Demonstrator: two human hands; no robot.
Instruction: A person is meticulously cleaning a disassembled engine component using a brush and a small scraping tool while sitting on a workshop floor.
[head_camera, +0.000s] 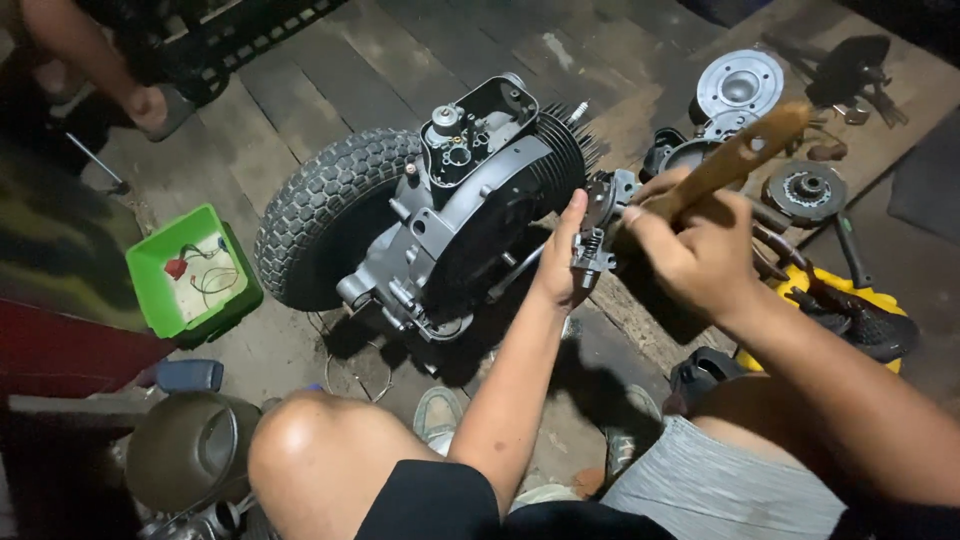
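Hands at a small engine (470, 215)
Left hand (562, 262) presses a metal part (598, 225) beside the engine; right hand (695, 250) grips a wooden handle (735, 160).

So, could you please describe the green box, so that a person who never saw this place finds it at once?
Start at the big black engine block with the knobby tyre on the wooden floor. Just left of that tyre sits the green box, an open square plastic tub. It is the only bright green thing there, holding thin wires and a small red piece.

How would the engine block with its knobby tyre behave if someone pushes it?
The engine block looks like solid metal, so probably heavy and stiff. Its knobby tyre touches the wooden floor, so it might roll or pivot rather than slide.
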